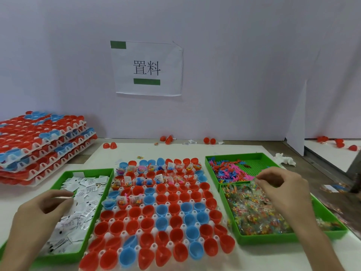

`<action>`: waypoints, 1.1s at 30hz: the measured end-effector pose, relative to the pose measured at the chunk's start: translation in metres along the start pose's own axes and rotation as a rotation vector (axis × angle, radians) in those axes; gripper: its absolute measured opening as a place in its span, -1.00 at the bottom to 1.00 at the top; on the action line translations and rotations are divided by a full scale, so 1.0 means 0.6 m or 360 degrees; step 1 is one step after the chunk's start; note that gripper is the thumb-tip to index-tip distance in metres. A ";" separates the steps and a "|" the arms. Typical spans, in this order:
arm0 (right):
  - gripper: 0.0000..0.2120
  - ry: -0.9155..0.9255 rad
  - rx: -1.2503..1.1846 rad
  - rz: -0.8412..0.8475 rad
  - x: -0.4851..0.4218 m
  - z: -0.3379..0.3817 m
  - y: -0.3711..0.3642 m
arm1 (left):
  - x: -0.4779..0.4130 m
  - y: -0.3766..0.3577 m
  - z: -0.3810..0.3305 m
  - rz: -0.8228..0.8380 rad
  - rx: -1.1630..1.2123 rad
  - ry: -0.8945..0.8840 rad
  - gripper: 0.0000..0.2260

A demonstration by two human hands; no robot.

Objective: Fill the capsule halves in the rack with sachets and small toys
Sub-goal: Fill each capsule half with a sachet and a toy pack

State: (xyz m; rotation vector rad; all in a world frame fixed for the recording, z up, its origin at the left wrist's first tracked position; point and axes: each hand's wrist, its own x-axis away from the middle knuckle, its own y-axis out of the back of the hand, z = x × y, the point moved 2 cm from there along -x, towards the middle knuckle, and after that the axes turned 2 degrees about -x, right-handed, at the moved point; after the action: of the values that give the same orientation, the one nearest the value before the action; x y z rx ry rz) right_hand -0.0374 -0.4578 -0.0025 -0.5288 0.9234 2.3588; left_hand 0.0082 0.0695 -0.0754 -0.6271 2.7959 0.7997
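The white rack (156, 201) of red and blue capsule halves lies in the middle of the table. Its far rows and a few cups at the left hold sachets and small toys; the near rows are bare cups. My left hand (45, 210) hovers over the green tray of white sachets (78, 208), thumb and forefinger pinching at a sachet. My right hand (281, 185) is over the green tray of clear toy packets (254, 212), fingertips pinched together on a packet at the tray's far edge.
A second green tray with loose pink, blue and orange toys (230, 169) stands behind the packet tray. Stacked racks of capsule halves (39, 141) sit at the far left. Loose red halves (110, 145) lie along the back wall, and crumpled tissue (284, 159) at the right.
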 end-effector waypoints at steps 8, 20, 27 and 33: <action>-0.71 0.0005 -0.0043 -0.0005 0.000 -0.010 -0.009 | 0.054 -0.004 -0.073 -0.0020 0.0328 -0.0119 -0.83; -0.85 -0.0035 -0.1572 0.0222 0.082 0.166 -0.039 | 0.227 -0.191 -0.357 0.0336 0.1285 -0.0119 -0.83; -0.79 0.0221 -0.1339 0.0372 0.113 0.191 -0.055 | 0.258 -0.207 -0.358 0.0365 0.1372 0.0004 -0.85; -0.77 0.0245 -0.1131 0.0302 0.118 0.186 -0.064 | 0.258 -0.210 -0.347 0.0508 0.1587 0.0233 -0.72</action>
State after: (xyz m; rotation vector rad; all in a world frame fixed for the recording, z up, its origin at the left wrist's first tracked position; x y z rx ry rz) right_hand -0.0861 -0.3310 0.0175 -0.9337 0.1607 2.8287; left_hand -0.0845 -0.1927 -0.0004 -0.0536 2.9381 -0.6521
